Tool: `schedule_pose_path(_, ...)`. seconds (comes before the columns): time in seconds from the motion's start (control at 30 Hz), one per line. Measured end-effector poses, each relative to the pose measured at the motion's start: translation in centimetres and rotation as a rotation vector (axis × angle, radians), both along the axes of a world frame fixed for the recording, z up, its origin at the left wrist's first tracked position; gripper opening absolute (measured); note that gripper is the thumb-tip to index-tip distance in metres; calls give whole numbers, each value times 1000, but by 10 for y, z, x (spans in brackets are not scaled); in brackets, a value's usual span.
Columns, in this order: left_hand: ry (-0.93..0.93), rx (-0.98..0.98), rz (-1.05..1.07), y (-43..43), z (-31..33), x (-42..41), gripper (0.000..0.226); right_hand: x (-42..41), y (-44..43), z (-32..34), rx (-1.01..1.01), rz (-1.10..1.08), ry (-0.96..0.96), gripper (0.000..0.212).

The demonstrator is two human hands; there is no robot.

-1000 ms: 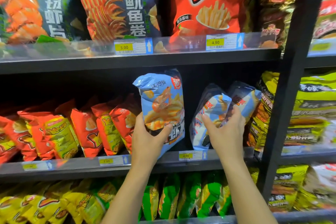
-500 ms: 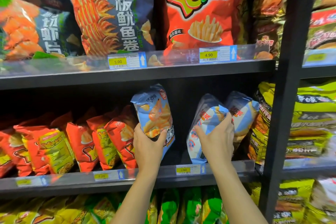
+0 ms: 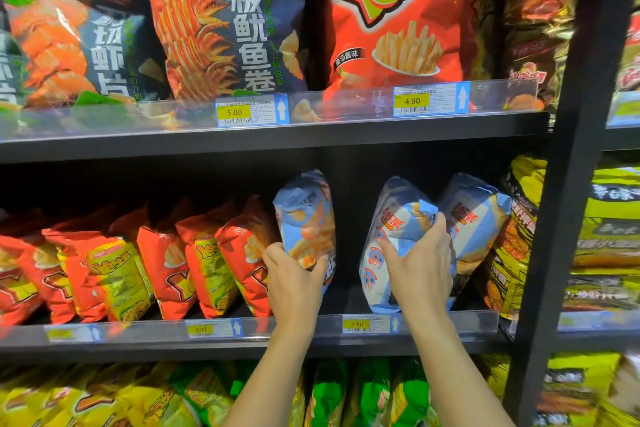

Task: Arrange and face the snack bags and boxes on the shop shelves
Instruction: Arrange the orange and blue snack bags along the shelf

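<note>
Red snack bags (image 3: pixel 204 263) are crowding the middle shelf (image 3: pixel 242 340) just left of my left hand (image 3: pixel 294 279), which is gripping a blue bag (image 3: pixel 306 222) upright. My right hand (image 3: pixel 420 263) is wrapping another blue bag (image 3: pixel 391 239) (a third (image 3: pixel 474 218) is leaning beside, probably touching).

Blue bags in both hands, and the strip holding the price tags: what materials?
Blue bag in left hand, and blue bag in right hand: thin plastic film, semi-gloss; it creases and dents under the fingers, with soft highlights. Price strip: clear rigid plastic, probably acrylic or PVC; see-through, with glare along it.
</note>
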State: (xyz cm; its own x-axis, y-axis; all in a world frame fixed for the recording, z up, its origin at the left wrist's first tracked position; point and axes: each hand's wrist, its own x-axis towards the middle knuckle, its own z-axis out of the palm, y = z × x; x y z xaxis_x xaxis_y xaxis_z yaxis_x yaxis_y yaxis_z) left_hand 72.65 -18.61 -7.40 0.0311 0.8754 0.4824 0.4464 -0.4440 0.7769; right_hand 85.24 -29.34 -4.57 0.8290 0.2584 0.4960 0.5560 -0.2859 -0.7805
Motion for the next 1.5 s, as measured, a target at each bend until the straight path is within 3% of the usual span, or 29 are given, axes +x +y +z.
schedule_pose_path(0.13, 128, 45, 9, -4, -8, -4, 77, 1, -1, 0, 9, 15, 0, 100)
schedule_pose_path(0.6, 100, 174, 3, -13, 15, -22, 70, 3, -12, 11, 157, 100, -44, 97)
schedule_pose_path(0.77, 81, 192, -31, -19, 14, -35, 57, 9, -24, 16, 307, 251, 26, 95)
schedule_pose_path(0.9, 37, 225, -129, -27, 15, -47, 49, 5, -44, 30, 457, 450, 103, 79)
schedule_pose_path(1.1, -148, 25, -475, -56, 34, -60, 36, 5, -77, 42, 418, 742, 232, 67)
schedule_pose_path(1.23, -86, -180, -755, -76, 38, -74, 74, 4, -97, 35, 338, 1025, 380, 63)
schedule_pose_path(1.33, -138, -316, -930, -91, 23, -82, 76, 0, -107, 23, 296, 1159, 462, 67)
schedule_pose_path(1.5, -292, -448, -972, -112, 0, -87, 69, -11, -113, 7, 268, 1182, 509, 67)
